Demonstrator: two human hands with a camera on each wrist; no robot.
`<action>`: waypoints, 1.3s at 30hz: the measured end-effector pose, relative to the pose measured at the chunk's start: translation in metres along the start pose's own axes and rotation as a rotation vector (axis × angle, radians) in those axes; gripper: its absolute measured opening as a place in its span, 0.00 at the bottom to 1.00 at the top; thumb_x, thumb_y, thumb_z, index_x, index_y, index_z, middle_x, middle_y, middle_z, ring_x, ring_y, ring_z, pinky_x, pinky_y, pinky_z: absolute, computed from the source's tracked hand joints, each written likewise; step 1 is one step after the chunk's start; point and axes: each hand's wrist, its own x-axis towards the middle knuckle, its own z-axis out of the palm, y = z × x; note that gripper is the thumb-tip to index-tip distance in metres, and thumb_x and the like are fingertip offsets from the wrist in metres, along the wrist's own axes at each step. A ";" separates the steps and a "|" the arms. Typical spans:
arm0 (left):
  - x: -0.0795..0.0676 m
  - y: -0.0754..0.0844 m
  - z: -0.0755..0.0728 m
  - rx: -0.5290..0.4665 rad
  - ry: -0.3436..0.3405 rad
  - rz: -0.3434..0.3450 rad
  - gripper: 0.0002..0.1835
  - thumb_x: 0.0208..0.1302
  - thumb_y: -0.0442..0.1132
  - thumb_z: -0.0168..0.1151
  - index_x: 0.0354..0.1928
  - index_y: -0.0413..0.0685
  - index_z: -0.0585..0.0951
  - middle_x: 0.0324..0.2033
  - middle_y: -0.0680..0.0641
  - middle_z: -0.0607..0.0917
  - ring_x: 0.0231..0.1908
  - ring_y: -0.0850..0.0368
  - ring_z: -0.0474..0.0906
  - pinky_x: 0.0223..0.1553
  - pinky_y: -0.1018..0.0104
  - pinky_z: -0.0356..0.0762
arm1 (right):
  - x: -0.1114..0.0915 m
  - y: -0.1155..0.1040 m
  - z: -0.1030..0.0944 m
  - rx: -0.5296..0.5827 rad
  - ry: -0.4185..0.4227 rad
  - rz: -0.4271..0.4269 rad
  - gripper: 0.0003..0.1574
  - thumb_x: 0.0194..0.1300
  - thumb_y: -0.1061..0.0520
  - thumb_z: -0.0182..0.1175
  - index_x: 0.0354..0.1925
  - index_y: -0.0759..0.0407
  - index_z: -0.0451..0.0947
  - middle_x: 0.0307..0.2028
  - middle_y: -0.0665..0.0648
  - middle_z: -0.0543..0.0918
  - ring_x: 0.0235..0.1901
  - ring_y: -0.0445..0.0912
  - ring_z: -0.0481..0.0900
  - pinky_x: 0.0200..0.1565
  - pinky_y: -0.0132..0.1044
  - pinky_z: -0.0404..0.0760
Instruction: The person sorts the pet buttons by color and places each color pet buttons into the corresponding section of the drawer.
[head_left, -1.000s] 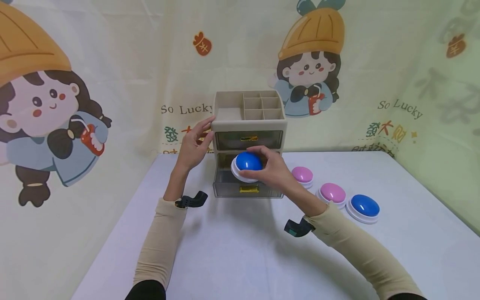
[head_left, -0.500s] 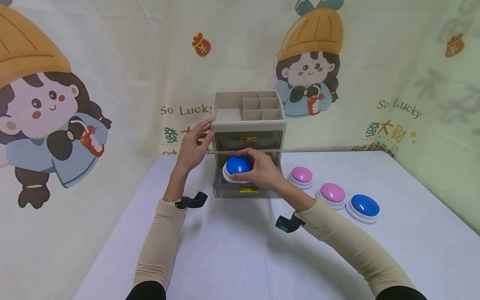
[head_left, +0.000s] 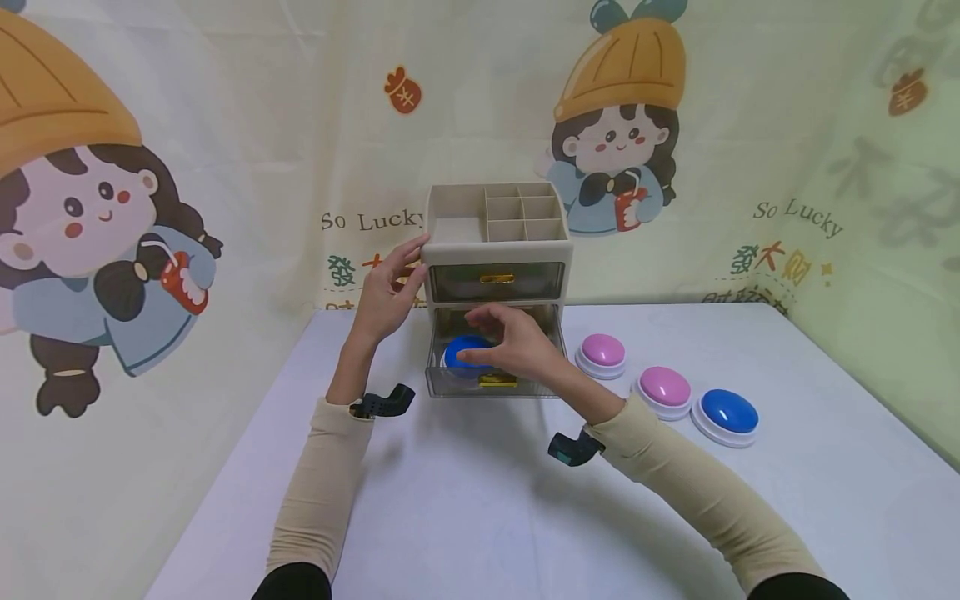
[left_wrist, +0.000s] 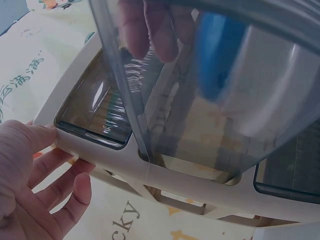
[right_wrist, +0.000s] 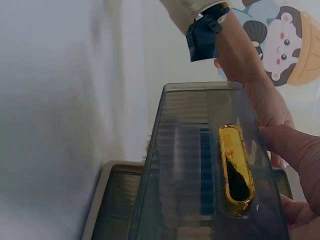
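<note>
A blue domed push button (head_left: 456,350) with a white base sits in the left part of the pulled-out lower drawer (head_left: 450,385). My right hand (head_left: 517,340) is over that drawer with thumb and fingers spread apart; the thumb overlaps the button in the head view. Through the clear drawer, the left wrist view shows the button's blue dome (left_wrist: 217,55) from below. My left hand (head_left: 390,292) touches the left side of the beige drawer organizer (head_left: 498,247) with its thumb and fingertips, the other fingers loosely bent.
To the organizer's right, two pink push buttons, one nearer the organizer (head_left: 603,350) and one farther right (head_left: 665,387), stand on the white table (head_left: 465,500) beside another blue push button (head_left: 729,414). The upper drawer (head_left: 465,283) is closed. A printed cloth (head_left: 480,100) hangs behind.
My right hand has carried the blue push button left and down into the lower drawer, then let go of it. My left hand has stayed at the organizer's side.
</note>
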 end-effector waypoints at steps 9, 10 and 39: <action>0.000 0.001 0.000 0.008 0.007 0.009 0.24 0.75 0.31 0.57 0.71 0.43 0.73 0.67 0.37 0.77 0.56 0.38 0.82 0.49 0.49 0.81 | -0.007 0.003 0.007 -0.068 0.157 -0.191 0.32 0.61 0.49 0.74 0.61 0.59 0.78 0.58 0.56 0.83 0.59 0.53 0.81 0.60 0.47 0.80; 0.000 0.000 0.001 0.009 0.007 0.010 0.24 0.75 0.31 0.57 0.71 0.42 0.73 0.67 0.37 0.78 0.56 0.38 0.82 0.48 0.49 0.81 | -0.008 0.004 0.008 -0.084 0.176 -0.231 0.32 0.61 0.50 0.74 0.60 0.60 0.79 0.57 0.57 0.83 0.58 0.53 0.80 0.59 0.47 0.80; 0.001 -0.004 0.002 0.014 0.016 0.019 0.24 0.75 0.31 0.56 0.71 0.42 0.73 0.66 0.37 0.78 0.55 0.37 0.83 0.49 0.48 0.81 | -0.040 0.018 -0.024 -0.142 0.394 -0.392 0.30 0.60 0.58 0.75 0.59 0.62 0.80 0.56 0.59 0.84 0.58 0.52 0.78 0.57 0.51 0.81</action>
